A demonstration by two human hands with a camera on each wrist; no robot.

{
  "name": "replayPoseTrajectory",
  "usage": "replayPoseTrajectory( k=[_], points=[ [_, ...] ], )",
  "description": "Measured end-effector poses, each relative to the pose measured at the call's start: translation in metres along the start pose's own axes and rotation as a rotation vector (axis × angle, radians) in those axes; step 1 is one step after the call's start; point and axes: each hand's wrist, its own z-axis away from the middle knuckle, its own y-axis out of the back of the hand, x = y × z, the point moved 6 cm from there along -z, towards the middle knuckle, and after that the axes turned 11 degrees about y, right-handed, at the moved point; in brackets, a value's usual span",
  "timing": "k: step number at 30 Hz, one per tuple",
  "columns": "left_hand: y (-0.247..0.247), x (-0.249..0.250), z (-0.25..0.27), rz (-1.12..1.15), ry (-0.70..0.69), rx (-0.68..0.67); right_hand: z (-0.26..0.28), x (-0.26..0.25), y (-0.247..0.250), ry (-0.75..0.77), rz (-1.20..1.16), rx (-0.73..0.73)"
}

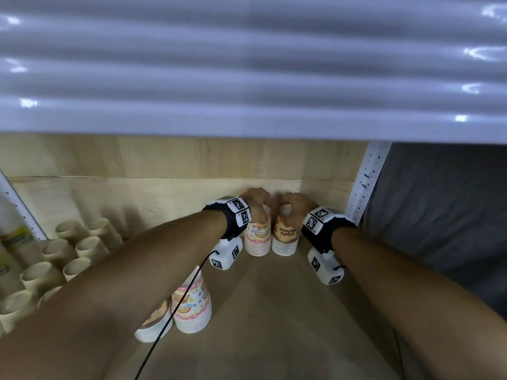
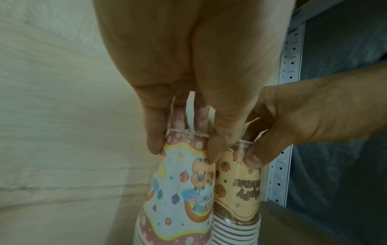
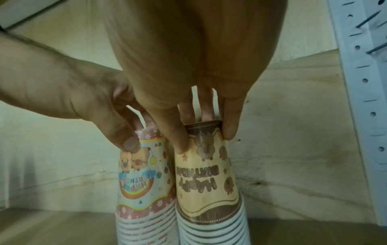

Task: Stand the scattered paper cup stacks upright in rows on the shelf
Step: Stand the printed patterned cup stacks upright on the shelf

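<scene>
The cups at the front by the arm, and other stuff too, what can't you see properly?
- Head view: the two front cup stacks are partly covered by the left forearm, so whether more lie behind it is hidden.
- Head view: the plain tubes run off the left edge; their number is unknown.
- Wrist views: the bases of the pink stack and tan stack are cut off by the bottom edge.
- Fingers behind both stacks are hidden.

We lose brown cup stack (image 1: 153, 326) behind left forearm; kraft tubes (image 1: 41, 278) cut by frame edge
</scene>
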Motion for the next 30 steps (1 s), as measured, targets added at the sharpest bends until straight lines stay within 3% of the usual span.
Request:
replayPoseTrajectory(
  k=[14, 17, 22, 26, 30],
  points=[
    [0.019, 0.005, 0.017, -0.048, -0.037, -0.023, 0.011, -0.006, 0.014, -0.070, 0.058, -0.017],
    [0.043, -0.005, 0.035, -0.062, -0.009, -0.028, 0.013, -0.031, 0.032, -0.029, 0.157, -0.021],
    [0.095, -0.033, 0.074, -0.105, 0.071, 0.041, 0.007, -0.075, 0.051, 0.007, 0.102, 0.027],
    [0.121, -0.065, 0.107, -0.135, 0.145, 0.095, 0.007, -0.121, 0.041, 0.071, 0.051, 0.012],
    [0.120, -0.102, 0.137, -0.140, 0.250, 0.068, 0.011, -0.159, 0.024, 0.112, 0.024, -0.019]
  ],
)
